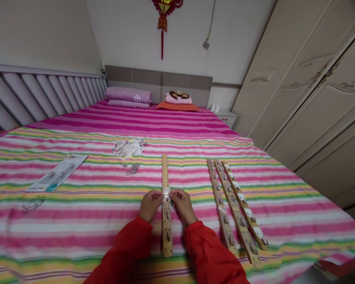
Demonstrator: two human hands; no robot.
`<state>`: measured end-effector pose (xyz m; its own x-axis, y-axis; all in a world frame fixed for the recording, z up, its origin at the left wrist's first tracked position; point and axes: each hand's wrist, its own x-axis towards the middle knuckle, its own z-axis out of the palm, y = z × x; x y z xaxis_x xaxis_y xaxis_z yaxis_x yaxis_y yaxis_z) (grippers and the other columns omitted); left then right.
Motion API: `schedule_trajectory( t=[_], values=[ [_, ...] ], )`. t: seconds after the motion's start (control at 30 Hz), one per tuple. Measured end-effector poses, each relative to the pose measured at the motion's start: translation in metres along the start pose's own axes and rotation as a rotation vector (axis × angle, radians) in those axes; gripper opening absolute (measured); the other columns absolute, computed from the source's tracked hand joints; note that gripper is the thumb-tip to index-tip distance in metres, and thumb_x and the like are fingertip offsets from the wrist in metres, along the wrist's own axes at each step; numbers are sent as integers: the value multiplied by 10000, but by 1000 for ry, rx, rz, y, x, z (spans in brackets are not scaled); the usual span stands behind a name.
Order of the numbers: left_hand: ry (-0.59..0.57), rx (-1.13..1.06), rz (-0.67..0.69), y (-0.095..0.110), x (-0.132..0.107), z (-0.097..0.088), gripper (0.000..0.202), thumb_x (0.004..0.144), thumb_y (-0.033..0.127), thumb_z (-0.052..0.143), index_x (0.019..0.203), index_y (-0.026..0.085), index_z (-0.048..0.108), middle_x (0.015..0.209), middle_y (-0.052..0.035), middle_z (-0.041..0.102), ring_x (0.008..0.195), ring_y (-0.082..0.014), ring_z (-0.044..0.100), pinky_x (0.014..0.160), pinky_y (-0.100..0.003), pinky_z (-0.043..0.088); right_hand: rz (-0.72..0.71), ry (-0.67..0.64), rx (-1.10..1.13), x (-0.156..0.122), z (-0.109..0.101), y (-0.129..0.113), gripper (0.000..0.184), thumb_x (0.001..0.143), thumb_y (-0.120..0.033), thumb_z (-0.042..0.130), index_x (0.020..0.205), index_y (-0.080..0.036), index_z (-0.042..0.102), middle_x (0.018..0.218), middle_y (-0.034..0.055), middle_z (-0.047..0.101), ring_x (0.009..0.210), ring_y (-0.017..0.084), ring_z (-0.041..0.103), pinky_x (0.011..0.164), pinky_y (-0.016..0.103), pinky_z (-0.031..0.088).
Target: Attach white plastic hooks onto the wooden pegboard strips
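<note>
Nearest us, our red sleeves (127,252) flanked the near end of the strip (165,173), a thin wooden slat with a row of holes, lying lengthwise on the striped sheet (77,221). Our left hand (150,206) and right hand (183,206) sat on either side of the strip about midway along it. Their fingertips were closed from both sides on a small white clip (166,194) that rested on the strip's top face. Metal fittings (167,236) sat on the strip nearer us than the clip. We judged the clip light, hard and a little slick, best pinched by its side edges. The strip looked stiff and light, apt to shift on the soft bedding, so better steadied from both sides. Right of the strip, close by, lay three more slats (235,209) carrying fittings. Left of the strip, well apart, lay a flat pack (57,173). Left of the strip's far end lay loose clear bags (127,149). Far beyond the strip were pillows (128,96), the headboard (158,81) and a red knot (165,15) on the wall.
</note>
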<state>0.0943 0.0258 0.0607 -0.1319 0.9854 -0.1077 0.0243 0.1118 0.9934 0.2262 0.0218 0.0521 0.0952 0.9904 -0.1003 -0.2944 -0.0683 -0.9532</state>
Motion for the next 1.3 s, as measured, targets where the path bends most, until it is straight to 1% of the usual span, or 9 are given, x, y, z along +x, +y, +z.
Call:
schedule_trajectory(
  t=[0.37,0.53,0.7,0.87,0.97,1.07,1.13,1.2,1.3],
  values=[
    [15,63,0,5,-3,-1,264,497,381,694,617,163,604,534,13,595,538,-147,570,527,-259,443,-16,-2,17,5,-2,10,149,582,-261,690,660,-151,627,451,-74,513,394,65,367,396,200,257],
    [32,26,-9,5,-3,1,281,462,376,716,603,166,594,523,20,590,514,-137,553,513,-257,437,-12,10,17,6,-2,12,139,571,-260,695,638,-160,624,465,-59,531,413,79,394,411,207,274],
    [46,0,0,0,-1,1,290,450,366,722,606,164,584,525,18,588,520,-133,549,528,-259,445,-20,15,6,8,-2,15,143,567,-264,693,644,-162,629,477,-53,539,429,85,415,417,207,285],
    [49,-15,41,-8,1,1,277,486,361,699,634,163,574,539,21,570,529,-128,541,534,-256,446,-18,34,-6,11,-2,19,166,550,-265,693,658,-160,623,484,-57,543,422,79,412,406,206,277],
    [-2,-12,59,-11,0,0,293,529,360,682,726,152,616,531,39,546,492,-107,505,498,-233,411,-1,34,-5,10,-3,19,189,544,-272,698,670,-157,615,481,-64,540,395,72,400,398,210,278],
    [-66,11,63,-13,1,-2,400,569,366,654,894,134,672,519,62,503,456,-86,447,466,-217,369,28,13,-4,9,-4,15,216,541,-266,700,703,-155,611,475,-72,535,376,68,396,394,211,279],
    [-104,44,66,-14,2,-4,443,585,375,633,945,124,694,532,54,504,472,-87,441,476,-221,377,60,-8,1,7,-4,11,243,534,-239,698,744,-153,614,486,-73,545,377,65,399,397,208,278],
    [-156,106,74,-15,5,-7,448,604,383,613,957,125,713,589,23,560,512,-100,468,501,-232,404,93,-23,12,7,-5,7,276,510,-195,690,771,-152,613,493,-74,555,383,64,407,402,204,278],
    [-220,219,99,-19,12,-10,460,638,396,588,1002,149,718,744,-28,664,592,-138,539,556,-261,454,128,-27,16,9,-5,4,301,468,-134,663,763,-151,605,482,-74,556,388,68,417,406,203,276]
  ],
)
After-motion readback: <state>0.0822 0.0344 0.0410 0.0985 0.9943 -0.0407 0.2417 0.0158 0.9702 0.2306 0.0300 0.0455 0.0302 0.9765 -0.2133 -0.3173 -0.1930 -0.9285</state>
